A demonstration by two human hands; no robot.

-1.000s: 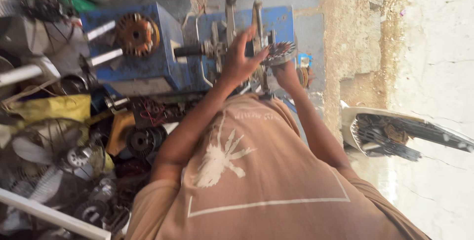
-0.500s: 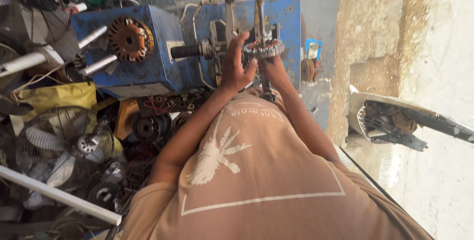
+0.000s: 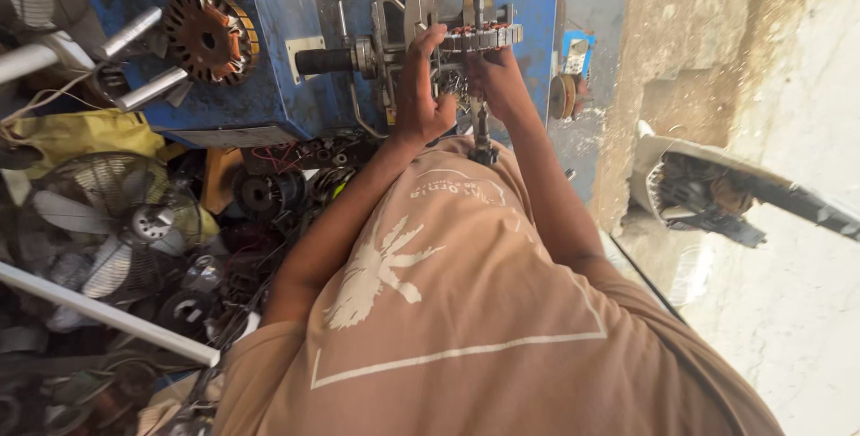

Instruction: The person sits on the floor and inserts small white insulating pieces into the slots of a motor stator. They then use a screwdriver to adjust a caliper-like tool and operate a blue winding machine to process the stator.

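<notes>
I am seeing left hand (image 3: pixel 421 86) gripping the slotted metal stator (image 3: pixel 479 39) on the blue machine (image 3: pixel 269 51) | right hand (image 3: pixel 497 82) clenching beneath it | fan (image 3: pixel 107 221) and motor scrap lying left | rough concrete wall (image 3: pixel 717 60) standing right

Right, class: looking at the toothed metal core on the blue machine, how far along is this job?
Done: the toothed metal core sits mounted on the blue machine. In hand: the left hand and right hand are both up against it, their grip hidden. Left: no copper wire shows on this core, unlike the wound core further left, so winding probably remains.
</notes>
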